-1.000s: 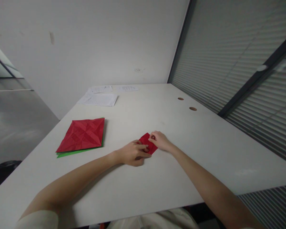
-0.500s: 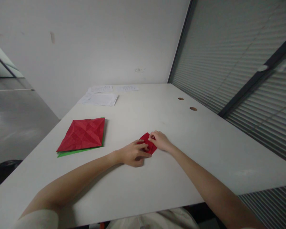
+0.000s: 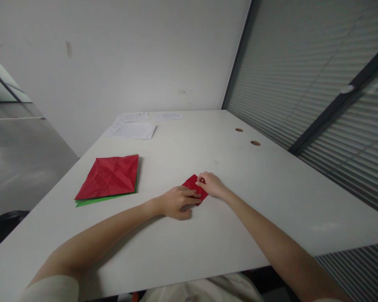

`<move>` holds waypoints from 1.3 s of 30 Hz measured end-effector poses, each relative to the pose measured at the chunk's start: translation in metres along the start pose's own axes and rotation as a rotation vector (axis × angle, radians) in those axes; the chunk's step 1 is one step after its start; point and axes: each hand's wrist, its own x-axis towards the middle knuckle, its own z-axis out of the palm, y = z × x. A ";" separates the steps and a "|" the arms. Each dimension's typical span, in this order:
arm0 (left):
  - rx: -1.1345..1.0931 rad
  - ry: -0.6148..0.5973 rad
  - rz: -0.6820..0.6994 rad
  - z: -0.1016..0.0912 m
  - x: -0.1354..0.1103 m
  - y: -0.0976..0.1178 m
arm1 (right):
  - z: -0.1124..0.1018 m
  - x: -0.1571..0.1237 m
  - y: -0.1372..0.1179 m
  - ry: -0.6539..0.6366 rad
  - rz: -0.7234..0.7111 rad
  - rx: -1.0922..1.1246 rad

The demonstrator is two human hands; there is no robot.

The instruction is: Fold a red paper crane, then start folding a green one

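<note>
A small red folded paper (image 3: 190,181) lies on the white table, partly hidden beneath both hands. My left hand (image 3: 177,203) rests on its near left part, fingers stretched out across the paper and thumb on the tabletop. At the paper's right side my right hand (image 3: 211,184) is closed, thumb and bent fingers pinching its edge or a flap; exactly which I cannot tell. To the left lies a larger creased red paper sheet (image 3: 115,176) on top of a green sheet (image 3: 105,201).
White printed papers (image 3: 132,131) lie at the table's back left. Two round holes (image 3: 255,143) are cut near the right edge of the table (image 3: 182,256). A wall stands behind, a window with blinds (image 3: 290,79) on the right. A black bag (image 3: 6,226) is at lower left.
The fingers of my left hand have straightened and slid slightly toward the right over the small red paper. My right hand has stayed almost where it was.
</note>
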 end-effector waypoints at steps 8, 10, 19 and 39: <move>0.016 0.015 0.009 0.000 0.001 -0.002 | -0.001 0.000 -0.002 -0.008 0.016 -0.024; 0.016 0.018 0.013 0.000 0.001 -0.003 | -0.001 0.000 -0.002 -0.009 0.014 -0.021; 0.047 0.017 0.012 0.005 -0.002 -0.004 | -0.002 0.000 -0.003 -0.009 0.014 -0.014; 0.003 -0.011 0.010 0.001 0.000 -0.003 | 0.001 -0.001 0.004 0.008 -0.036 -0.039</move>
